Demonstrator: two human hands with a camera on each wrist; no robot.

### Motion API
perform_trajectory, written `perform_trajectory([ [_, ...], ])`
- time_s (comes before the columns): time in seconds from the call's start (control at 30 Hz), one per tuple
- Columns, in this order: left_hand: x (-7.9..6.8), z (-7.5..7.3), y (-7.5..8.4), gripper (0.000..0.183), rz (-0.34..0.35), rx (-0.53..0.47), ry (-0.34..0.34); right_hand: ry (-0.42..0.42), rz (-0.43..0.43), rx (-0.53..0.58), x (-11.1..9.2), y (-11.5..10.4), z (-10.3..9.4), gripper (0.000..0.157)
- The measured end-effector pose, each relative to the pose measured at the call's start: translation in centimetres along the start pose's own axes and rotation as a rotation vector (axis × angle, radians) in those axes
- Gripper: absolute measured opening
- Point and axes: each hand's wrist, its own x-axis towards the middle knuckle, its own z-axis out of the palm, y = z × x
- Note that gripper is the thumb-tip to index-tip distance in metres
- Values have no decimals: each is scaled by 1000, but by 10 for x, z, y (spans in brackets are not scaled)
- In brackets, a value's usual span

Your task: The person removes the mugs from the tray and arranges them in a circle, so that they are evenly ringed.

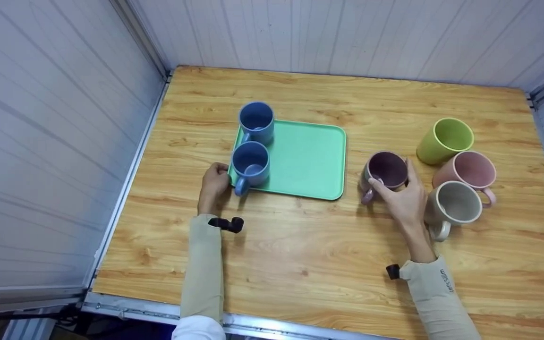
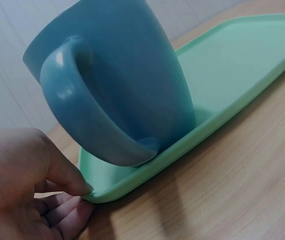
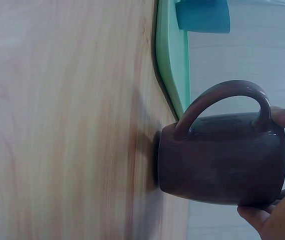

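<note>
A green tray (image 1: 307,158) lies on the table with two blue mugs standing along its left side. The nearer blue mug (image 2: 132,75) has its handle toward the front; the farther blue mug (image 1: 257,122) is just behind it. My left hand (image 1: 215,185) pinches the tray's front left corner between thumb and fingers. To the right of the tray, my right hand (image 1: 404,198) grips a dark purple mug (image 3: 222,160) around its rim. That mug is upright, its handle pointing front-left. In the right wrist view its base appears at or very near the tabletop.
Right of my right hand stand a yellow-green cup (image 1: 442,141), a pink mug (image 1: 472,172) and a beige mug (image 1: 454,205), close together. White panels (image 1: 300,38) enclose the wooden table (image 1: 291,264) at the back and sides.
</note>
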Motion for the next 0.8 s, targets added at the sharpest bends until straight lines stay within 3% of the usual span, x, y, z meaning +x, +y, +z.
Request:
perform_trajectory([
  [0.27, 0, -1, -1, 35, 51, 53, 8, -11, 27, -26, -1, 4, -4, 97],
  [0.6, 0, 0, 0, 33, 39, 43, 4, -12, 12, -43, 1, 5, -10, 94],
  [0.8, 1, 0, -2, 33, 41, 34, 6, -110, 42, -151, 4, -3, -19, 110],
])
